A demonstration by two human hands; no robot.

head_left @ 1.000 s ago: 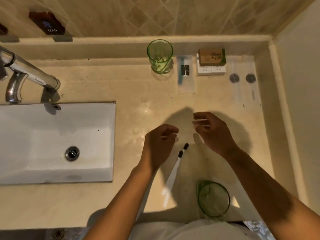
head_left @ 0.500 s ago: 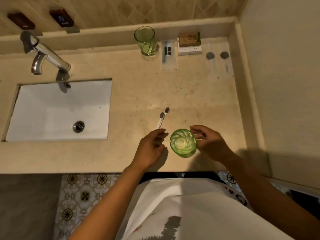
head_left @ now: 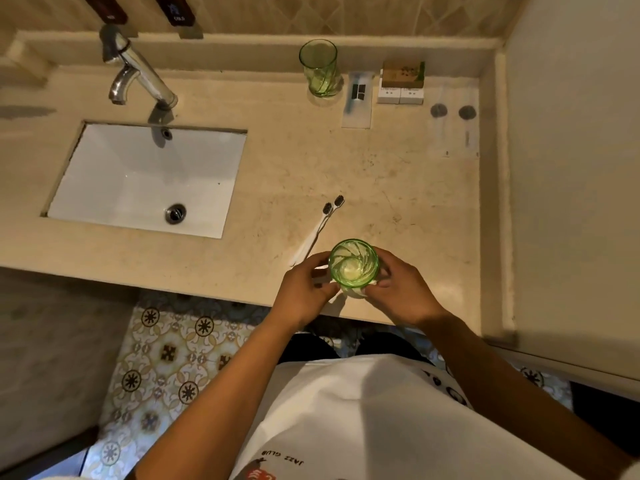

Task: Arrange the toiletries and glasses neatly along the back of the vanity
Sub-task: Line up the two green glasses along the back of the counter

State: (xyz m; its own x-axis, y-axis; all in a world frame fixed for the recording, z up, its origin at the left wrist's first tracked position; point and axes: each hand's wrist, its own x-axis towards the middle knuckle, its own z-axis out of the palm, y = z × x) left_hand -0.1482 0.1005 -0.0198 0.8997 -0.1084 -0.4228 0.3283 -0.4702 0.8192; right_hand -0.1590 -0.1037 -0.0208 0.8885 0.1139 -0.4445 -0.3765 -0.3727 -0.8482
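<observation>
Cupping near green glass [head_left: 353, 263] with left hand [head_left: 304, 294] and right hand [head_left: 403, 292] closed around it; lift upright, set beside far glass [head_left: 319, 69].

Green glass [head_left: 353, 267] upright near front edge, two toothbrushes [head_left: 320, 226] beside it

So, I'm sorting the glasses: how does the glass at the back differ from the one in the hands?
The back glass stands free against the ledge; the front glass sits near the front edge, in the grip of the left hand and right hand. Both are green, upright and look alike.
</observation>
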